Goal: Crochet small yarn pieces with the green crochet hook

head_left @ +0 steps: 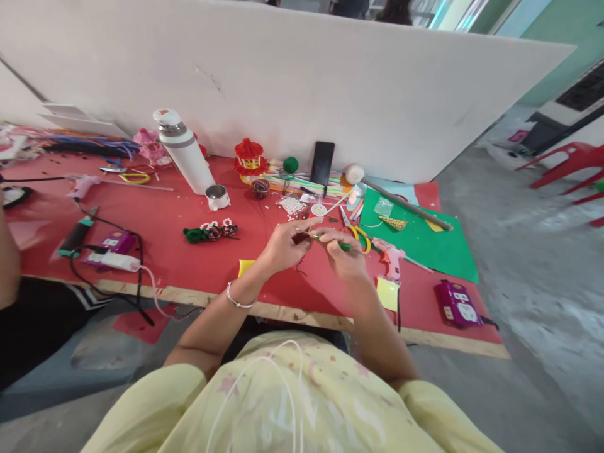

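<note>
My right hand (346, 257) is closed around a crochet hook with a green handle (345, 246) and a thin metal shaft pointing left. Facing it, my left hand (285, 242) pinches a small piece of dark yarn (299, 238) at the hook's tip, mostly hidden by the fingers. A loose dark yarn tail (301, 269) hangs below the hands. Just beyond them lie white beads (291, 206), a round tin (319, 210) and yellow-handled scissors (362, 239). Further back sits a multicoloured yarn ball (260, 188).
A white thermos (185, 151) and its cup (218, 197) stand back left, near a green beaded piece (210, 231). To the right are a pink glue gun (391, 258), green sheet (425, 236), stick (406, 204) and purple power socket (458, 305). A person's arm (7, 258) shows at far left.
</note>
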A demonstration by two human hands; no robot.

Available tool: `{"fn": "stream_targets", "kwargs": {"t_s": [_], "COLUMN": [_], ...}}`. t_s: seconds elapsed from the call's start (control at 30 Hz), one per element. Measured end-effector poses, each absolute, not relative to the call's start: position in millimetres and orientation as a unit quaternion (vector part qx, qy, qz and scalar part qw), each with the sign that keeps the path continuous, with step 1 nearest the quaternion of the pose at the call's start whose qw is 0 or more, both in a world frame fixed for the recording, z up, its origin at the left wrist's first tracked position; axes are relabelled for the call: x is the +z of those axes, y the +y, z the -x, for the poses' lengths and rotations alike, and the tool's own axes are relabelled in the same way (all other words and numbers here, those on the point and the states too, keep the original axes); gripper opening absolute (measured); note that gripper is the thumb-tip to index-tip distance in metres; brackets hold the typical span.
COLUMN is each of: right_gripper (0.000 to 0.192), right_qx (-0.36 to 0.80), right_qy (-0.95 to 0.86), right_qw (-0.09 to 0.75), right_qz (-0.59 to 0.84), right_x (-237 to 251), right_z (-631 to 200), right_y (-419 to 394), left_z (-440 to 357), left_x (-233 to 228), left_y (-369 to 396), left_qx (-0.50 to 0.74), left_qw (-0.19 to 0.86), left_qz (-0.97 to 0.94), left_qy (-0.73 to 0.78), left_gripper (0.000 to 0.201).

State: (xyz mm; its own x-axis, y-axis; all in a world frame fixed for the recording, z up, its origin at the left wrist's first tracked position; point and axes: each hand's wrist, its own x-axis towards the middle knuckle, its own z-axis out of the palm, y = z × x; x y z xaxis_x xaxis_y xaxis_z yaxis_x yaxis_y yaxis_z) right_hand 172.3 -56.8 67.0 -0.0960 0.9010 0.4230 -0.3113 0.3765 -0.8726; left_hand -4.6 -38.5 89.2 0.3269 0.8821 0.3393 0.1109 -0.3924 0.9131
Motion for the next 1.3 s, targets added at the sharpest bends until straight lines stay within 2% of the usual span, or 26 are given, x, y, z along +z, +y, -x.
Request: {"fn": "stream_targets", "kwargs": {"t_s": [0.1,0.2,0.43,0.63,0.7,0.9,1.03,1.2,1.3], "right_gripper": [0.016,0.02,0.024,0.019,0.02,0.018,0.017,0.009,0.014], "right_qx": [0.494,0.526,0.507,0.499,0.493,0.471,0.404,0.25,0.188], "right_qy": [-0.601,-0.569,-0.473,-0.478,-0.48,-0.49,-0.535,-0.627,-0.669], "right_qw": [0.573,0.573,0.653,0.665,0.665,0.671,0.667,0.647,0.628], "right_qz": [0.257,0.269,0.304,0.283,0.29,0.298,0.326,0.353,0.35], "right_x": [71,70,55,57,58,55,55,65,69], "right_z": [-180,-182,-172,-175,-174,-164,-162,-166,-169], "right_y": [-52,-49,-49,-51,-52,-51,-53,-59,-63], "left_z": [6,8,11,10,9,-1,-4,1,8], "left_x": [88,86,85,91,91,89,91,97,99], "left_y": [-40,-40,-37,-41,-42,-42,-42,-41,-41], "left_qx": [0.432,0.42,0.486,0.517,0.523,0.535,0.565,0.564,0.542], "left_qw": [0.507,0.568,0.495,0.41,0.443,0.636,0.634,0.622,0.627], "left_qz": [-0.669,-0.636,-0.642,-0.66,-0.636,-0.476,-0.427,-0.43,-0.448], "left_qy": [0.329,0.309,0.325,0.359,0.355,0.288,0.31,0.333,0.335], "left_gripper": [0.056,0.062,0.046,0.027,0.037,0.08,0.095,0.113,0.115]}}
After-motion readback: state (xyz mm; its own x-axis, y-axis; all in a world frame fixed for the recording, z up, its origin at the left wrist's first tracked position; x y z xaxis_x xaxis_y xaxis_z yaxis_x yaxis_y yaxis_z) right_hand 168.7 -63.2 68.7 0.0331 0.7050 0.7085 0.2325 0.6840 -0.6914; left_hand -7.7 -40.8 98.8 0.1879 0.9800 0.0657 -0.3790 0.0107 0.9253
